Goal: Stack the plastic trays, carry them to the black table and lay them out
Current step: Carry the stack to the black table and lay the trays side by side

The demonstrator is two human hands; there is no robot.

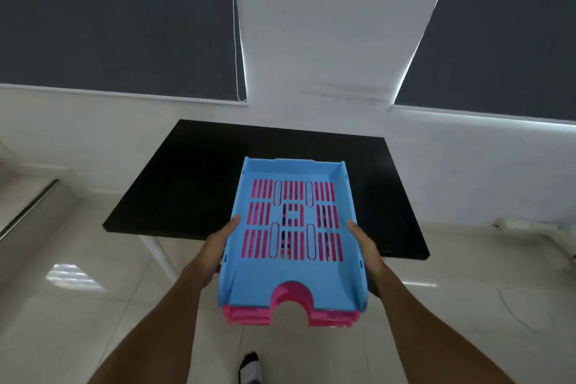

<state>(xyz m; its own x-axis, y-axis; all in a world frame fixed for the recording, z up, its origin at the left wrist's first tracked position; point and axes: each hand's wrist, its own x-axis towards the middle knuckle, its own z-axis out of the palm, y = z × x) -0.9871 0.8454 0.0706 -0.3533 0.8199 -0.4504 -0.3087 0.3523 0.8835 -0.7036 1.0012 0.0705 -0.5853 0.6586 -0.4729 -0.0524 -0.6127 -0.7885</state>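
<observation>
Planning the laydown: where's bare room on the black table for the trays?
All of the black table in view is bare: the left half out to its left edge, the back strip by the wall, the right edge. The middle is hidden behind the tray stack held in the left hand and right hand.

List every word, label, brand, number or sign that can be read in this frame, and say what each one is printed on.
None: no readable text shows in this frame.
Slotted blue plastic tray, top of the stack: no print or label visible.
Pink plastic trays beneath it: only edges show, no marking.
Matte black table: plain.
Dark grey roller blinds and white wall: no signs.
Left hand and right hand: nothing written.
</observation>
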